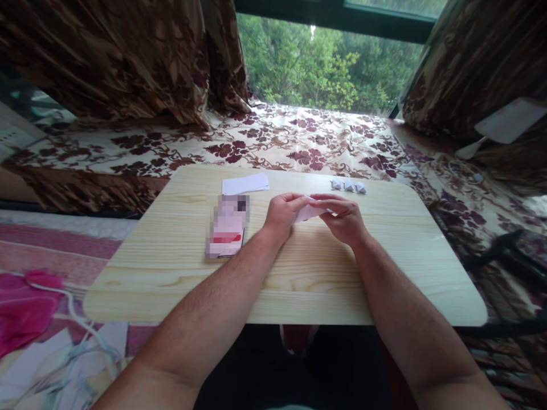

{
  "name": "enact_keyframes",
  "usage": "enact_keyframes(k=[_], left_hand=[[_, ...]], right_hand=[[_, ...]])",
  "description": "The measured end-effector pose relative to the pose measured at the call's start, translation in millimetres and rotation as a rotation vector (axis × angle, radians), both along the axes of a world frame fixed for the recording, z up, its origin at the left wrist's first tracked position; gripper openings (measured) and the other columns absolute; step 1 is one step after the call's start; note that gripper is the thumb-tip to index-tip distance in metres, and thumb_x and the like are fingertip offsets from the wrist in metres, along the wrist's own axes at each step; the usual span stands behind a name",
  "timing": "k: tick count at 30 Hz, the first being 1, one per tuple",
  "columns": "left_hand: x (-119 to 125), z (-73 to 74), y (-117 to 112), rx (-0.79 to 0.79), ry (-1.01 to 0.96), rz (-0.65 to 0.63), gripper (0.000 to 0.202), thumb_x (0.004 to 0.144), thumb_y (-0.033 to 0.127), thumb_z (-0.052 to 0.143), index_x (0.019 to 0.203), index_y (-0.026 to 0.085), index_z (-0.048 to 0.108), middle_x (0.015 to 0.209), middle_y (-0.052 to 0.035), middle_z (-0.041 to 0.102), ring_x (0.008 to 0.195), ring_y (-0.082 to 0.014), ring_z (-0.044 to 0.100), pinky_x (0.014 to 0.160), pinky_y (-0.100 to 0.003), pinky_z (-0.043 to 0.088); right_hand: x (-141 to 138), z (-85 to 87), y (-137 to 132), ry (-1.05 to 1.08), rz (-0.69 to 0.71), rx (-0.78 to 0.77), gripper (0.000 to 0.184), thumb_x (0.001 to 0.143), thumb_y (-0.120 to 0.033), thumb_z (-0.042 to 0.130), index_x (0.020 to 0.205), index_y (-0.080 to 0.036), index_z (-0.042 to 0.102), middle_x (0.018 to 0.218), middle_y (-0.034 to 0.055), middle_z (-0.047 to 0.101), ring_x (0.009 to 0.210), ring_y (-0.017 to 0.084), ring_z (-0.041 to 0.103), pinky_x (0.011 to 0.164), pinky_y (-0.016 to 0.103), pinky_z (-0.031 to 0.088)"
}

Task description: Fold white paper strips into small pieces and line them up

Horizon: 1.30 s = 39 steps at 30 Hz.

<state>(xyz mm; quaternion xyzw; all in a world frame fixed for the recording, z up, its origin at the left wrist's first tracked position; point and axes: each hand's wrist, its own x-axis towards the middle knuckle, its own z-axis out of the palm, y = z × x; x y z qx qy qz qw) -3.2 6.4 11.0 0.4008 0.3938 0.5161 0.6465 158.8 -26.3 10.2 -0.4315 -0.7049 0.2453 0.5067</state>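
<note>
Right of one blurred phone [227, 226], your left hand [282, 214] and right hand [345, 219] are pinching one white paper [308, 213] between their fingers; three small folded pieces [348, 186] sit farther right, one paper stack [245, 184] just beyond the phone.

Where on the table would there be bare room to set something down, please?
Bare wood shows on the table between the right forearm and the right edge, and between the pink phone and the left edge. The middle is crowded: the left hand and right hand hold white paper, with the paper strips and three small white pieces beyond.
</note>
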Motion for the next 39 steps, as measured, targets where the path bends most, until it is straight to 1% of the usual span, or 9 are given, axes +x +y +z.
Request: enact_keyframes(k=[7, 14, 20, 27, 31, 33, 36, 37, 39], left_hand=[[1, -0.1, 0, -0.010, 0.011, 0.019, 0.032, 0.060, 0.039, 0.083, 0.072, 0.012, 0.071, 0.064, -0.0039, 0.067, 0.055, -0.0138, 0.059, 0.049, -0.026, 0.048], [1, -3.8, 1, 0.015, 0.019, 0.031, 0.033, 0.060, 0.039, 0.083, 0.071, 0.012, 0.068, 0.062, -0.0024, 0.065, 0.054, -0.0133, 0.058, 0.048, -0.025, 0.048], [2, -2.1, 0, 0.003, 0.025, 0.047, 0.032, 0.060, 0.039, 0.083, 0.071, 0.012, 0.068, 0.062, -0.0024, 0.065, 0.054, -0.0135, 0.059, 0.049, -0.026, 0.048], [3, -0.9, -1, -0.008, 0.030, 0.060, 0.031, 0.059, 0.038, 0.083, 0.069, 0.012, 0.067, 0.061, -0.0027, 0.065, 0.053, -0.0137, 0.059, 0.049, -0.026, 0.048], [2, -5.1, 1, 0.011, 0.047, 0.058, 0.032, 0.060, 0.040, 0.083, 0.070, 0.013, 0.068, 0.061, -0.0022, 0.064, 0.054, -0.0137, 0.058, 0.051, -0.026, 0.048], [1, -7.9, 3, 0.040, 0.064, 0.062, 0.033, 0.061, 0.040, 0.083, 0.072, 0.013, 0.069, 0.063, -0.0022, 0.065, 0.056, -0.0133, 0.058, 0.054, -0.026, 0.048], [0, -10.7, 4, 0.092, 0.094, 0.077, 0.032, 0.062, 0.039, 0.083, 0.075, 0.013, 0.072, 0.068, -0.0023, 0.067, 0.059, -0.0118, 0.058, 0.058, -0.024, 0.047], [0, -11.0, 4, 0.107, 0.108, 0.075, 0.031, 0.063, 0.039, 0.082, 0.076, 0.013, 0.072, 0.068, -0.0023, 0.068, 0.060, -0.0115, 0.057, 0.058, -0.024, 0.047], [0, -11.0, 3, 0.131, 0.137, 0.059, 0.030, 0.065, 0.040, 0.081, 0.077, 0.014, 0.073, 0.069, -0.0022, 0.068, 0.060, -0.0112, 0.057, 0.058, -0.023, 0.045]], right_hand=[[0, -0.4, 0, -0.019, -0.008, -0.007, 0.031, 0.081, -0.013, 0.063, 0.102, -0.029, 0.080, 0.118, 0.0044, 0.074, 0.108, 0.022, 0.070, 0.092, 0.034, 0.057], [0, 0.9, -1, -0.027, 0.011, 0.003, 0.031, 0.081, -0.013, 0.063, 0.102, -0.029, 0.080, 0.118, 0.0047, 0.074, 0.107, 0.021, 0.071, 0.091, 0.034, 0.057], [-1, 1.7, -2, -0.046, 0.009, -0.003, 0.030, 0.082, -0.015, 0.064, 0.101, -0.030, 0.080, 0.120, 0.0048, 0.074, 0.107, 0.022, 0.070, 0.091, 0.035, 0.057], [0, 1.2, -1, -0.060, 0.007, -0.005, 0.029, 0.081, -0.016, 0.065, 0.100, -0.030, 0.081, 0.120, 0.0053, 0.074, 0.106, 0.022, 0.071, 0.089, 0.035, 0.058], [-1, 5.8, -4, -0.067, 0.012, -0.025, 0.032, 0.078, -0.015, 0.064, 0.102, -0.029, 0.080, 0.121, 0.0061, 0.073, 0.105, 0.023, 0.071, 0.084, 0.034, 0.058], [-2, 8.3, -5, -0.065, 0.041, -0.046, 0.035, 0.076, -0.014, 0.064, 0.104, -0.029, 0.080, 0.124, 0.0063, 0.072, 0.106, 0.023, 0.070, 0.081, 0.033, 0.058], [-1, 8.8, -4, 0.012, 0.094, -0.129, 0.034, 0.076, -0.018, 0.066, 0.107, -0.027, 0.079, 0.126, 0.0067, 0.071, 0.108, 0.023, 0.068, 0.079, 0.031, 0.057], [0, 7.9, -3, 0.092, 0.077, -0.162, 0.035, 0.078, -0.022, 0.067, 0.112, -0.026, 0.076, 0.123, 0.0071, 0.072, 0.104, 0.022, 0.069, 0.077, 0.030, 0.057], [1, 5.2, 0, 0.216, 0.002, -0.238, 0.044, 0.077, -0.030, 0.073, 0.120, -0.024, 0.071, 0.110, 0.0071, 0.076, 0.088, 0.019, 0.071, 0.071, 0.029, 0.057]])
